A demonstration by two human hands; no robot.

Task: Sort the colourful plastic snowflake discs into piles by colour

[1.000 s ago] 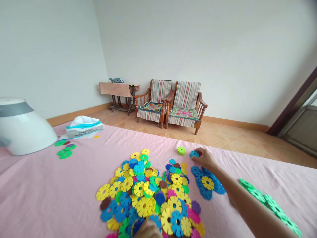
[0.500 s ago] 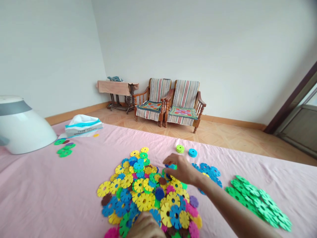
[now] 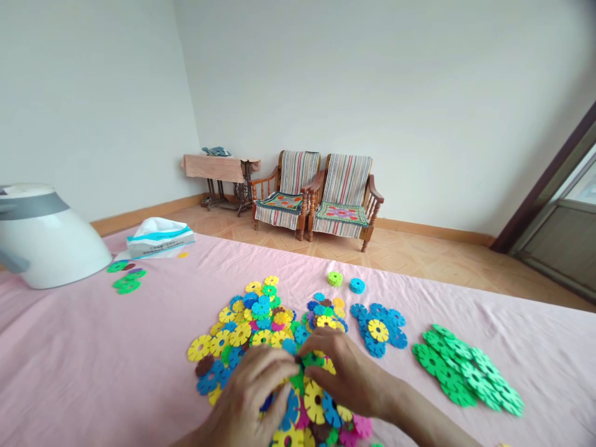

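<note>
While both hands meet over the mixed pile [image 3: 251, 320], the right hand [image 3: 347, 375] pinches a green disc [image 3: 311, 359] at the pile's near middle.

Right fingers [image 3: 326, 340] are curled nearly closed, with the tips on that disc. Left hand [image 3: 251, 394] is bent in just beside it, its fingers [image 3: 274, 367] on neighbouring discs; can't tell if it actually grips one. Outward: blue cluster [image 3: 388, 326] with one yellow disc on it sits right of the pile, green heap [image 3: 465, 375] further right, all on the pink cloth [image 3: 116, 354]. Risk, my read: the discs are notched and overlapping, so lifting one could drag its neighbours along, and a forearm sweep could scatter the blue cluster. Writing: the tissue pack [image 3: 158, 239] at far left has print, too small to read. No brand legible anywhere.
</note>
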